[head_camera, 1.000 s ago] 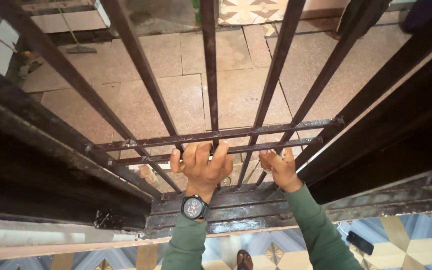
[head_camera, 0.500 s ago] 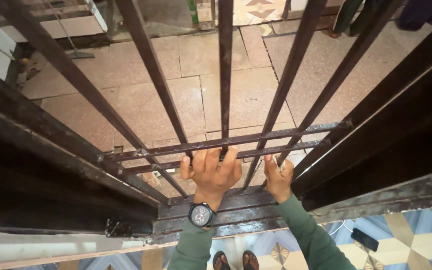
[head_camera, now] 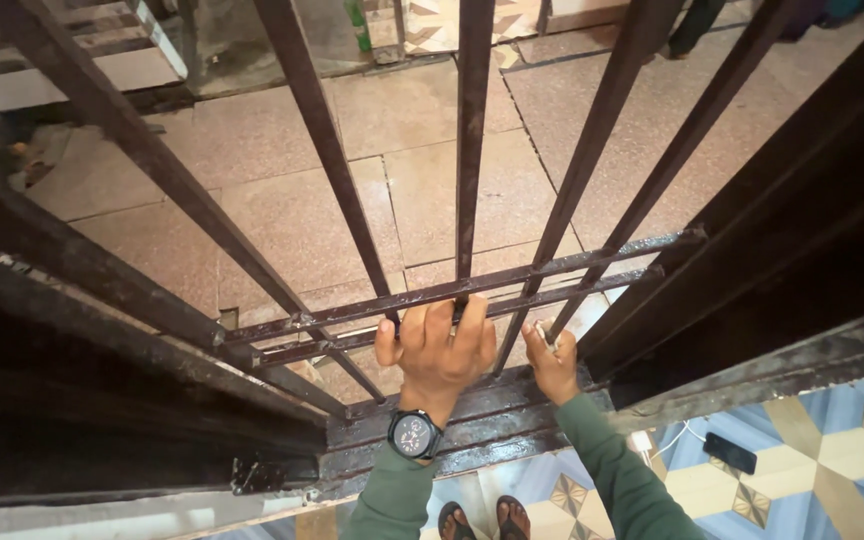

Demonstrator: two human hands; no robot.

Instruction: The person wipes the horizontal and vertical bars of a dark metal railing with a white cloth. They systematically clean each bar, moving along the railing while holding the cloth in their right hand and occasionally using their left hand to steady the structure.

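I look down at a dark, rusty iron gate with several upright bars and two low crossbars. My left hand, with a black wristwatch on a green sleeve, wraps its fingers over the lower crossbar at the foot of the middle upright bar. My right hand is just to its right, fingers closed on the foot of the neighbouring upright bar, with something small and pale pinched in them.
Beyond the bars lies a pink stone-tiled floor. The gate's dark bottom rail runs under my wrists. My sandalled feet stand on patterned blue and cream tiles, where a dark phone lies at the right.
The view has tilted and both hands now sit lower and slightly right in frame. Their hold on the bars is unchanged. My feet have come into view.
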